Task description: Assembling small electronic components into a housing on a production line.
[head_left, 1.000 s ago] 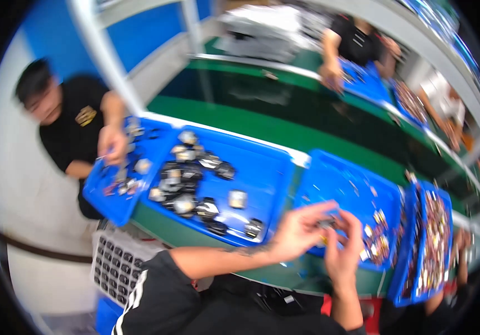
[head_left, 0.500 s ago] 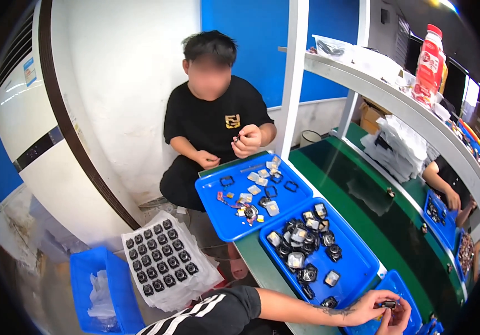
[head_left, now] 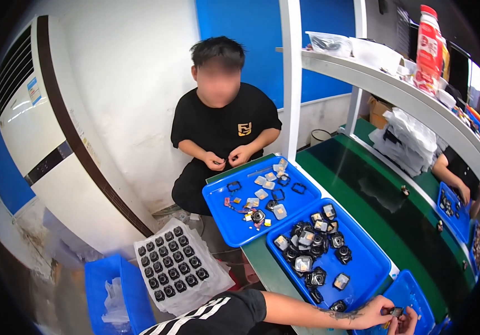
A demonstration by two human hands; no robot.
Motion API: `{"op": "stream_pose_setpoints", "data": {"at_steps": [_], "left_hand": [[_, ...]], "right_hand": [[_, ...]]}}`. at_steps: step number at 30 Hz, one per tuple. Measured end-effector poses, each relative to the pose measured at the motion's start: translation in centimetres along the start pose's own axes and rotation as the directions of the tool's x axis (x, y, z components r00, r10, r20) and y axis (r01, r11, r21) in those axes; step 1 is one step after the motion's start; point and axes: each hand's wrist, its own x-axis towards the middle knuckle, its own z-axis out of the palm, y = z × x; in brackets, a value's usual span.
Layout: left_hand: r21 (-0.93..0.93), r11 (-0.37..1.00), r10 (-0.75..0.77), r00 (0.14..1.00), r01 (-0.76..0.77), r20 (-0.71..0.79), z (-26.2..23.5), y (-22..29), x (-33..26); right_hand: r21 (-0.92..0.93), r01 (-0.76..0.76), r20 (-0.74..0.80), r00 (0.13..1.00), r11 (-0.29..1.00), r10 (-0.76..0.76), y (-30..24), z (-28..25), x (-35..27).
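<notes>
At the lower right, over a blue tray (head_left: 409,287), my left hand (head_left: 371,314) and my right hand (head_left: 406,324) come together at the fingertips. Between them is a small black rectangular part (head_left: 397,311) with a greyish face; its exact kind is too small to make out. Both hands are closed on it in a pinch. The right hand is partly cut off by the lower edge. Just left of my hands, a larger blue tray (head_left: 375,267) holds a heap of small black camera-like units (head_left: 317,276), some with pale square faces.
Across the corner sits a co-worker (head_left: 226,120), both hands low, behind a blue tray (head_left: 223,231) of frames and loose parts. A white-covered stack (head_left: 209,287) bears rows of black units beside a blue bin (head_left: 97,279). A white shelf (head_left: 379,75) overhangs the green belt (head_left: 357,178).
My hands have turned the small part so that its face shows more. The co-worker's raised hand has come down beside the other. The whole view has shifted slightly.
</notes>
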Motion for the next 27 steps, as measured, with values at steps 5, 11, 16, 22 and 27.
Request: {"op": "stream_pose_setpoints", "data": {"at_steps": [5,11,16,22,27], "left_hand": [[0.017,0.900,0.412,0.838,-0.435,-0.358,-3.5,8.4,-5.0],[0.531,0.219,0.951,0.057,-0.819,-0.303,-10.3,21.3,-16.1],[0.920,0.252,0.952,0.251,-0.302,-0.178,-6.7,26.0,-22.3],[0.894,0.336,0.881,0.435,-0.296,-0.187,-7.6,28.5,-24.0],[0.891,0.224,0.968,0.195,-0.395,-0.157,-9.1,24.7,-24.1]], "right_hand": [[0.131,-0.081,0.058,0.996,0.988,0.074,-0.1,-1.9,3.3],[0.073,-0.125,0.004,0.992,0.989,0.125,6.6,-4.3,14.8],[-0.024,-0.360,0.073,0.930,0.932,0.361,13.7,-1.6,22.3],[-0.225,-0.376,0.018,0.921,0.899,0.389,16.1,-1.6,23.1],[-0.380,-0.236,-0.036,0.970,0.895,0.240,17.0,-2.8,22.7]]}}
